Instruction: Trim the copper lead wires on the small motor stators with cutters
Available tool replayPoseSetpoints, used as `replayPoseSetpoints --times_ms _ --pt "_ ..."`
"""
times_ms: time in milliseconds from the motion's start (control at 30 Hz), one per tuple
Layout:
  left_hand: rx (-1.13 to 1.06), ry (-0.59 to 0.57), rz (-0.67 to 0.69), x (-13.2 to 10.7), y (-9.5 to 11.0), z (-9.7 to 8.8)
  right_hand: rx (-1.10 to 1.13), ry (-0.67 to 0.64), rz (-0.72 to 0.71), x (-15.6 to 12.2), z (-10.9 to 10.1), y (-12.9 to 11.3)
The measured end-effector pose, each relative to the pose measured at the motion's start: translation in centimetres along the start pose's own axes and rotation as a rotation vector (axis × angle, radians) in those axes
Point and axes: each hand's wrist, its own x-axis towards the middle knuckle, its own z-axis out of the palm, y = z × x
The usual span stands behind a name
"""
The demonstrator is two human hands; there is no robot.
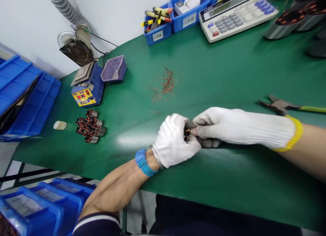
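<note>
Both my hands wear white knit gloves and meet above the front middle of the green table. My left hand is wrapped round a motor stator; only its dark opening with orange copper windings shows between the fingers. My right hand is closed against the stator from the right. Its bare thumb tip presses at the windings, and its dirty grey fingers curl underneath. Whether a single wire is pinched there is hidden. A cluster of similar stators stands to the left.
Copper wire clippings lie beyond my hands. Cutting pliers rest at right. A blue device, purple tray, tool boxes and calculator line the back. Larger stators stand at back right; blue crates stand left.
</note>
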Motion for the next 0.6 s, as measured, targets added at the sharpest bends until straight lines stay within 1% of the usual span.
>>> replayPoseSetpoints --times_ms 67,167,200,267,333,367,400,467,500,533,567,600 --pt "-0.138 -0.015 -0.056 0.0 -0.1 -0.2 -0.059 0.029 -0.008 -0.1 0.1 0.2" --pt "-0.421 -0.121 -0.108 0.1 -0.6 -0.7 -0.162 0.087 -0.039 -0.4 0.4 0.3" --pt "-0.533 -0.141 -0.145 0.2 -0.8 -1.0 -0.18 0.116 -0.051 -0.5 0.5 0.2" --pt "-0.742 -0.119 -0.271 0.4 -1.3 -1.7 -0.181 0.163 -0.086 -0.8 0.7 0.1" --pt "-0.867 -0.068 -0.408 0.6 -1.5 -2.7 -0.158 0.186 -0.132 -1.3 0.7 -0.1" --pt "-0.887 -0.097 -0.464 0.7 -1.5 -3.3 -0.146 0.196 -0.153 -1.5 0.7 -0.2" --pt "-0.895 -0.18 -0.51 0.8 -1.4 -3.9 -0.137 0.209 -0.173 -1.7 0.7 -0.2" --pt "-0.913 -0.425 -0.577 0.8 -0.9 -4.7 -0.113 0.242 -0.208 -2.1 0.7 -0.4" --pt "-0.932 -0.522 -0.602 0.7 -0.7 -4.9 -0.087 0.252 -0.222 -2.3 0.7 -0.4" --pt "-0.963 -0.566 -0.616 0.6 -0.4 -4.9 -0.044 0.253 -0.229 -2.3 0.8 -0.4" --pt "-1.0 -0.54 -0.609 0.4 -0.2 -4.8 0.025 0.248 -0.227 -2.4 0.9 -0.3" --pt "-1.024 -0.454 -0.565 0.2 0.0 -4.6 0.113 0.237 -0.221 -2.3 0.9 -0.3"
